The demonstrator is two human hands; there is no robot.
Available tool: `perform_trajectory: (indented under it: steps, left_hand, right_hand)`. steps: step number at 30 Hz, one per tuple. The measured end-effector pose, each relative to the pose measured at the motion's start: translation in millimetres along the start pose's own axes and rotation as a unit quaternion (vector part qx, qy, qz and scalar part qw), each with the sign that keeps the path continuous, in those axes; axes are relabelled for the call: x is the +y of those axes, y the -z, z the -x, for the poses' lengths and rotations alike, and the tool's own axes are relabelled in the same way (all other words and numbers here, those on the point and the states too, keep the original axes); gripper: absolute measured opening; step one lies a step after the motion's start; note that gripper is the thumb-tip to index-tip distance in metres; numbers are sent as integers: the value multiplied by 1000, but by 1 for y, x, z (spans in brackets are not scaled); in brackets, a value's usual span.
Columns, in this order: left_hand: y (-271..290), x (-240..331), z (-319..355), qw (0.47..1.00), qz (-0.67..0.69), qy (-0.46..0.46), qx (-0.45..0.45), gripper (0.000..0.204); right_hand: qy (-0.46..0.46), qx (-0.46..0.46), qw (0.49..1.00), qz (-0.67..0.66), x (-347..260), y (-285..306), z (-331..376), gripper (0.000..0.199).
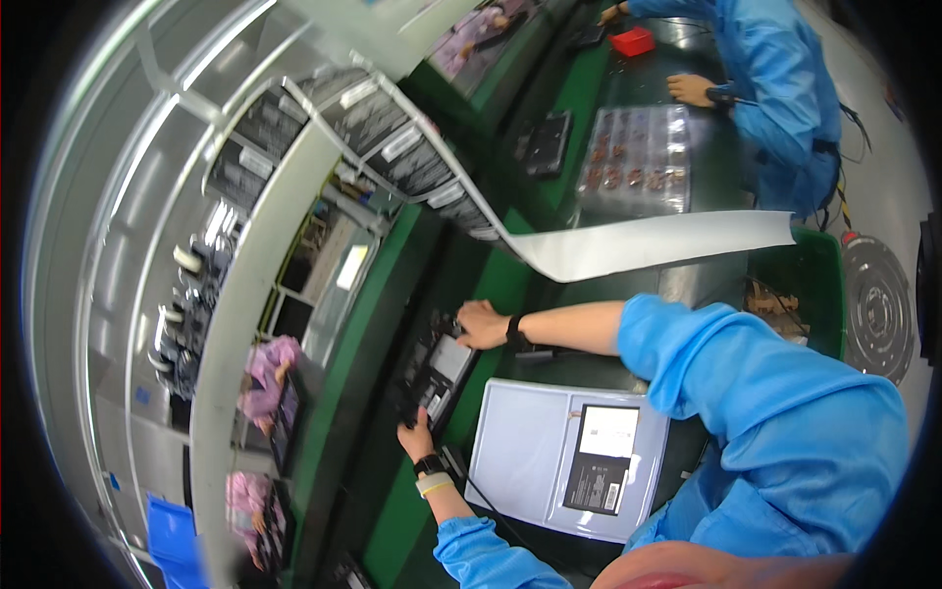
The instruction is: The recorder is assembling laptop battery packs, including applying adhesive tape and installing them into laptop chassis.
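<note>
A black laptop base [439, 378] with its inside exposed and a pale rectangular part in it lies at the dark conveyor, slanting away from me. My left hand [416, 441] has its fingers closed on the near left end of the base. At the far end my right hand [482, 326] grips the corner, its fingertips partly hidden. Just right of the base, a shallow pale tray [518, 432] holds a flat black battery pack [599, 461] with a white label in its right compartment. A small dark block [536, 356] sits beyond the tray, below my right wrist.
A co-worker in blue [775, 88] sits at the upper right by a clear sectioned tray [640, 201] of small brown parts and a red box [633, 41]. A white curved strip [657, 245] juts overhead. A green bin [824, 285] stands right; people in pink [265, 378] work across the conveyor.
</note>
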State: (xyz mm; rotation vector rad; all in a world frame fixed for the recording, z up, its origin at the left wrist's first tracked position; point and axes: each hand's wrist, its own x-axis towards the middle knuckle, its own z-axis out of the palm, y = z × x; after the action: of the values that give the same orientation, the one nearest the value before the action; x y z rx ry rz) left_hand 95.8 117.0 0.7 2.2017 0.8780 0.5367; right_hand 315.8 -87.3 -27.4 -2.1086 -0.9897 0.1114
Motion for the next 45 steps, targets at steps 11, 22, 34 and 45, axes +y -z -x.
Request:
perform_trajectory:
  steps: [11, 22, 34, 45]
  left_hand:
    - [25, -33, 5, 898, 439, -24, -8, 47]
    - [18, -13, 14, 911, 409, -39, 33, 53]
    - [60, -75, -2, 938, 310, 123, 91, 43]
    - [105, 50, 31, 983, 136, -117, -32, 43]
  right_hand:
    - [21, -10, 922, -386, -31, 2, -7, 64]
    - [42, -15, 933, -358, -27, 1, -2, 63]
    - [57, 14, 953, -296, -11, -10, -5, 37]
    - [20, 23, 960, -277, -9, -2, -11, 16]
